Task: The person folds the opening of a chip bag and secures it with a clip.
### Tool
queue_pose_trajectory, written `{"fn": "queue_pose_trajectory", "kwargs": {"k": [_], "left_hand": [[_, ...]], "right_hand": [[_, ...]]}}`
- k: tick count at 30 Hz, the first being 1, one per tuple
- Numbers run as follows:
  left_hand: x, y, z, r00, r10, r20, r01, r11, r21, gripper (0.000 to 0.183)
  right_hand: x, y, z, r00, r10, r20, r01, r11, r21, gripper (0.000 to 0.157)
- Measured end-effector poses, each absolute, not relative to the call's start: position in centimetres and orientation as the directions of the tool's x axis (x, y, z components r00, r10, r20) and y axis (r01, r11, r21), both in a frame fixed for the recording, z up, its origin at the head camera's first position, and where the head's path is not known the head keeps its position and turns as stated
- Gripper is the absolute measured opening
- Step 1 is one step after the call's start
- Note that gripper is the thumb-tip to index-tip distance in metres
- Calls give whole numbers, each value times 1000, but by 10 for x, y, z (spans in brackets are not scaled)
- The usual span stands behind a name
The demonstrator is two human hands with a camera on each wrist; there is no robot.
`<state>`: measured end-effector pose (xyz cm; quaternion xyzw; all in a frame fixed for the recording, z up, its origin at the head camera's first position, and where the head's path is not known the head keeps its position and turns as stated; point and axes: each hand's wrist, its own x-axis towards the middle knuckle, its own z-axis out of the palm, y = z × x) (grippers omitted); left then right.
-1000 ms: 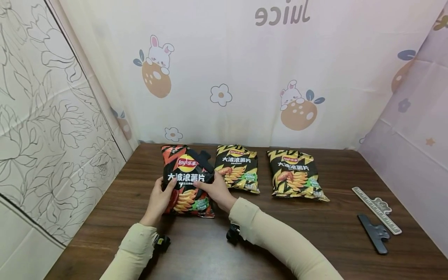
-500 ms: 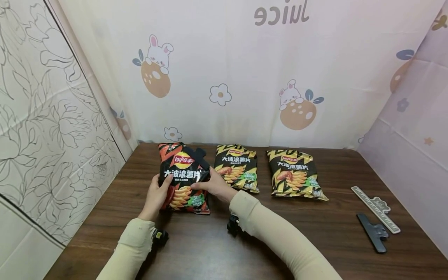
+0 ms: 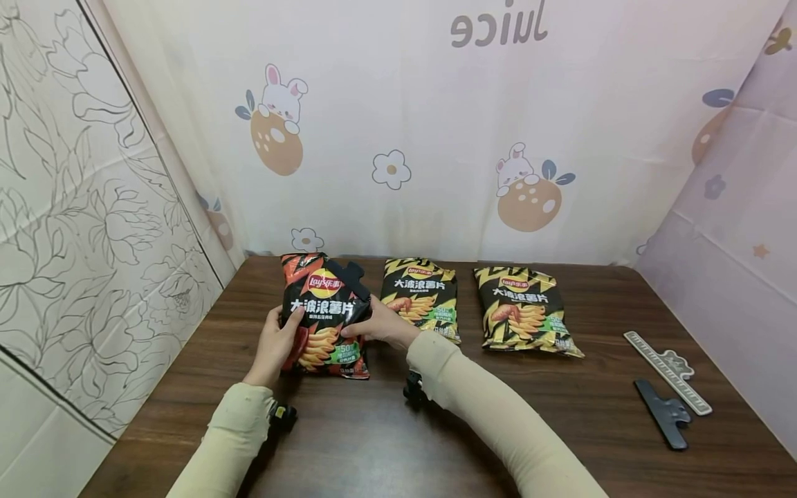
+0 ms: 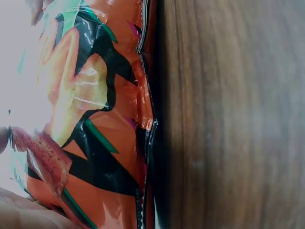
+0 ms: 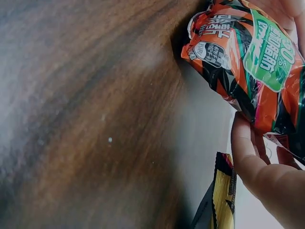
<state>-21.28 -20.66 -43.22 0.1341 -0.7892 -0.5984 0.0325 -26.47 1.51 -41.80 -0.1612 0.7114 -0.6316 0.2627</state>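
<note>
A pale curtain (image 3: 398,104) printed with rabbits, oranges and flowers closes off the back, and a white panel (image 3: 93,207) of line-drawn blossoms slants along the left. Below them spreads a dark wood-grained table (image 3: 349,443).

Compared with one second ago, the red-and-black chip bag (image 3: 320,304) sits slightly farther left and toward the curtain; both hands have shifted with it. The other bags and the loose clips lie where they lay.

The red-and-black chip bag is near the table's far left corner, a black clip (image 3: 353,280) set diagonally over its upper right corner. Whether its lower edge touches the table I cannot tell. The left hand (image 3: 274,346) grips its left side, thumb in front; the right hand (image 3: 382,324) holds its right side below the clip, fingers curled behind.

Two yellow-and-black bags lie to the right, the nearer one (image 3: 429,287) partly covered by the right hand in the head view, the farther one (image 3: 528,310) well apart. At the table's right edge lie a white clip (image 3: 667,370) and a smaller dark grey clip (image 3: 661,413), just beside each other.
</note>
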Motion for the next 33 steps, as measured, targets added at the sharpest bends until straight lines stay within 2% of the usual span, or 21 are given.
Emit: {"fn": "queue_pose_trajectory", "kwargs": {"k": [7, 16, 24, 33], "left_hand": [[-216, -210, -431, -961, -263, -89, -153, 233, 960, 76], [-224, -215, -432, -956, -286, -61, -137, 254, 957, 74], [-232, -218, -435, -951, -308, -36, -115, 239, 964, 69], [-241, -219, -438, -947, -320, 8, -73, 239, 968, 64]], "right_hand": [[-268, 9, -424, -872, -439, -218, 135, 212, -968, 76], [-268, 0, -428, -921, -350, -169, 107, 191, -976, 70], [-269, -3, -430, -935, -315, -162, 109, 180, -978, 56], [-273, -7, -434, -952, -273, -135, 78, 211, -974, 54]]}}
